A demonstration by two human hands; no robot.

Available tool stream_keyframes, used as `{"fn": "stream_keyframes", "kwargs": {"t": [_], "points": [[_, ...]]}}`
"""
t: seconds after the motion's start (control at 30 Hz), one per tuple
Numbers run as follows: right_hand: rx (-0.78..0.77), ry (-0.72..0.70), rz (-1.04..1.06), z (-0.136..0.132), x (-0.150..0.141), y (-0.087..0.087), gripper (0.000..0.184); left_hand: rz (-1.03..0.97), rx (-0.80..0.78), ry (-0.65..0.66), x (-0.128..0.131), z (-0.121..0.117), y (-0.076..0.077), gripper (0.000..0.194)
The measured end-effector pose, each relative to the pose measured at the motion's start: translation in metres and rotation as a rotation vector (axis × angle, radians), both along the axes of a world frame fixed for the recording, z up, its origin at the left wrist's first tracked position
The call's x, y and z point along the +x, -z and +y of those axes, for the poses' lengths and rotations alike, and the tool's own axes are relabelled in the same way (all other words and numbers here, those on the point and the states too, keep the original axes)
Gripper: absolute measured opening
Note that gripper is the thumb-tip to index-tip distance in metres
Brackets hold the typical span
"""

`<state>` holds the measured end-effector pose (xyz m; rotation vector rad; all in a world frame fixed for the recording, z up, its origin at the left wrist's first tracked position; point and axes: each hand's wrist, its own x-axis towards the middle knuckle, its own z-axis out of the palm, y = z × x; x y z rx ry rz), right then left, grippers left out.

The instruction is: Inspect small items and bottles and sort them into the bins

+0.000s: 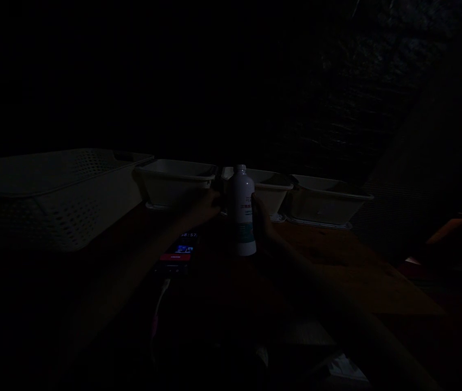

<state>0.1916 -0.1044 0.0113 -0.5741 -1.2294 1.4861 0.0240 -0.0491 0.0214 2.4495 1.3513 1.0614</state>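
Note:
The scene is very dark. A white bottle with a cap and a green label stands upright on a brown table. My right hand is wrapped round its right side. My left hand reaches in from the left and touches or nearly touches the bottle's left side; its fingers are too dark to read. A phone with a lit screen lies on the table below my left forearm, with a cable running from it toward me.
A large white perforated basket stands at the left. Three white tubs line the table's far edge behind the bottle. Something white and crumpled lies near the front right.

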Motion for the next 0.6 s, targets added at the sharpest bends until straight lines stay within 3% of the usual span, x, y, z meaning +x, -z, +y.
{"fn": "stream_keyframes", "kwargs": {"t": [0.3, 0.6], "points": [[0.053, 0.006, 0.090, -0.005, -0.003, 0.003, 0.058, 0.082, 0.174, 0.004, 0.002, -0.004, -0.002, 0.014], [0.008, 0.052, 0.073, 0.012, 0.000, 0.008, 0.049, 0.153, 0.197, -0.042, 0.001, -0.007, -0.007, 0.012]]}}
